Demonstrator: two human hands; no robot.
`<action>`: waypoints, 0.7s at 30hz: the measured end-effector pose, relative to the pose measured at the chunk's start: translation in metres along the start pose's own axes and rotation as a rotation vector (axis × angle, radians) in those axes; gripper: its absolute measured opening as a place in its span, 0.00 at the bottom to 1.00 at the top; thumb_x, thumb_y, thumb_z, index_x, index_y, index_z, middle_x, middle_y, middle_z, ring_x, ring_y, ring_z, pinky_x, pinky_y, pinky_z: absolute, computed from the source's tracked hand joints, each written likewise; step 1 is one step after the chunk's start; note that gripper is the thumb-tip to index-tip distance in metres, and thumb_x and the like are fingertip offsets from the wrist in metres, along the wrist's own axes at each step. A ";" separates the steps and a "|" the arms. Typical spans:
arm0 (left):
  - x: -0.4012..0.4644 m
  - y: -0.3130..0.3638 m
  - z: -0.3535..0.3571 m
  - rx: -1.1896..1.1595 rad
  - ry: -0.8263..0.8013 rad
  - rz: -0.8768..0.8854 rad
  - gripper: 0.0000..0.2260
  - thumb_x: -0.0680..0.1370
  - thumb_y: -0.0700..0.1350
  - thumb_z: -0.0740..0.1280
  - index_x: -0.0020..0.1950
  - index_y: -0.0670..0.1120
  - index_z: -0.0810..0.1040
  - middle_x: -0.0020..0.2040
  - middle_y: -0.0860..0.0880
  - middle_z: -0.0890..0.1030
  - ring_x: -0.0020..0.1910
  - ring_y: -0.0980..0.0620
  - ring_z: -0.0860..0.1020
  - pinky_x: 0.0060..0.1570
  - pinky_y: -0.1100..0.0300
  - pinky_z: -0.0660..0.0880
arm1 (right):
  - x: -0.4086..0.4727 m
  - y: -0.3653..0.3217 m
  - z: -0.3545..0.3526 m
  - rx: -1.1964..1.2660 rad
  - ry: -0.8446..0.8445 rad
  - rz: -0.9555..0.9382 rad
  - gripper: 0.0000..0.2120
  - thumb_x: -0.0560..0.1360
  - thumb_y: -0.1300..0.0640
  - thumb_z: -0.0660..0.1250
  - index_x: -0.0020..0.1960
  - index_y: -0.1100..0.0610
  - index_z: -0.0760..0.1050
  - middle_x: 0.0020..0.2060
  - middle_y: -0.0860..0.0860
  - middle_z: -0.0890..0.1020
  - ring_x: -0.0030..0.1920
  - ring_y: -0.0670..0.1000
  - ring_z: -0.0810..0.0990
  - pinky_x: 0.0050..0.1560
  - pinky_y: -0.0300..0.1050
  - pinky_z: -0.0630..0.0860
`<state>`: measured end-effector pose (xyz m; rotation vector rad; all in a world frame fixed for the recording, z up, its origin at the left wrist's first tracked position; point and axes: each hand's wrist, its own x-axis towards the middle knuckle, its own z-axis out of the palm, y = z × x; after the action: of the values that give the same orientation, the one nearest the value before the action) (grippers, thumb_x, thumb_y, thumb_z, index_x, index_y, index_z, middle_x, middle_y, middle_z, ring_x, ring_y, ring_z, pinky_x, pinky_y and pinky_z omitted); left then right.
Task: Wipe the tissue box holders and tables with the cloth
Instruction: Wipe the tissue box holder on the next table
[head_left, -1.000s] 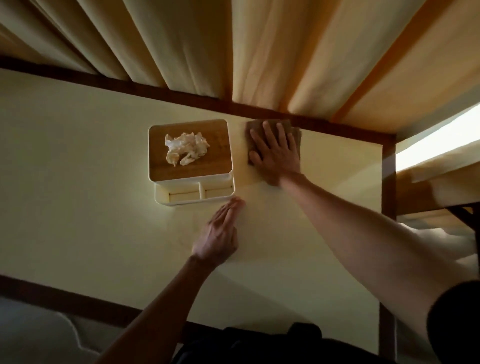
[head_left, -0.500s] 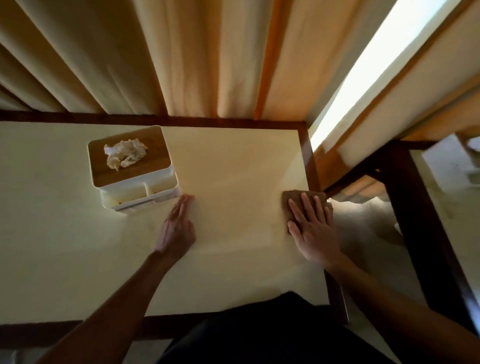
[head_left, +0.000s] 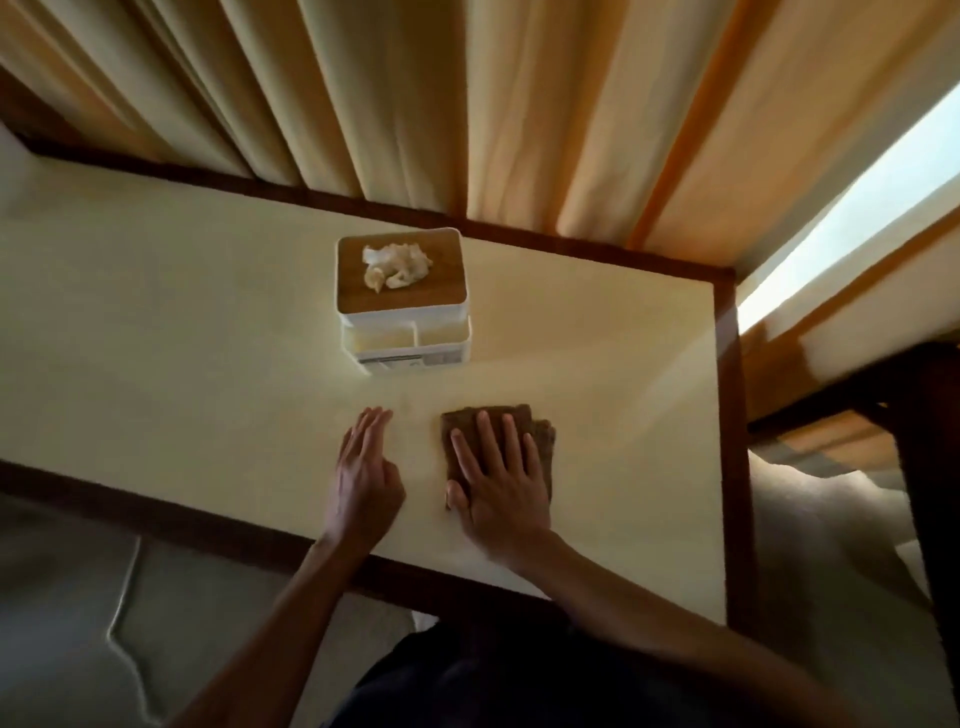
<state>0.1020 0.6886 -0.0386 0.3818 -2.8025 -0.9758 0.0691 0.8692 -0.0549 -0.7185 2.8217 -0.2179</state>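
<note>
The right hand (head_left: 496, 480) lies flat, fingers spread, pressing the folded brown cloth (head_left: 540, 434) onto the cream table (head_left: 182, 312); the cloth's far and right edges show beyond the fingertips. Just left of it, the left hand (head_left: 363, 475) rests open on the tabletop, holding nothing. Beyond both hands, apart from them, stands the white tissue box holder (head_left: 402, 306) with its wooden lid, a tissue (head_left: 395, 266) sticking out, and 2 front compartments.
</note>
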 end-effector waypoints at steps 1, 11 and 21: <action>-0.001 -0.009 -0.011 0.009 0.023 -0.023 0.27 0.70 0.30 0.55 0.69 0.36 0.71 0.69 0.37 0.73 0.71 0.39 0.69 0.69 0.43 0.68 | 0.011 -0.013 -0.001 0.002 -0.024 -0.053 0.30 0.81 0.39 0.48 0.80 0.49 0.57 0.80 0.56 0.55 0.80 0.62 0.50 0.76 0.60 0.45; -0.001 -0.063 -0.071 0.007 0.118 -0.119 0.21 0.71 0.28 0.60 0.60 0.39 0.79 0.57 0.41 0.82 0.52 0.41 0.81 0.49 0.55 0.77 | 0.083 -0.108 -0.006 -0.005 -0.153 -0.278 0.40 0.72 0.36 0.31 0.82 0.47 0.46 0.81 0.53 0.39 0.80 0.59 0.35 0.77 0.57 0.35; 0.080 -0.041 -0.059 -0.213 0.194 -0.161 0.12 0.77 0.43 0.63 0.50 0.40 0.84 0.47 0.44 0.85 0.45 0.44 0.82 0.46 0.59 0.73 | 0.097 -0.043 -0.062 1.153 0.446 0.669 0.14 0.81 0.48 0.61 0.58 0.55 0.76 0.43 0.57 0.86 0.36 0.58 0.85 0.39 0.53 0.83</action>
<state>0.0469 0.5997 -0.0136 0.6426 -2.4957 -1.1876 -0.0096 0.7904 -0.0035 0.5603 2.4250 -1.7835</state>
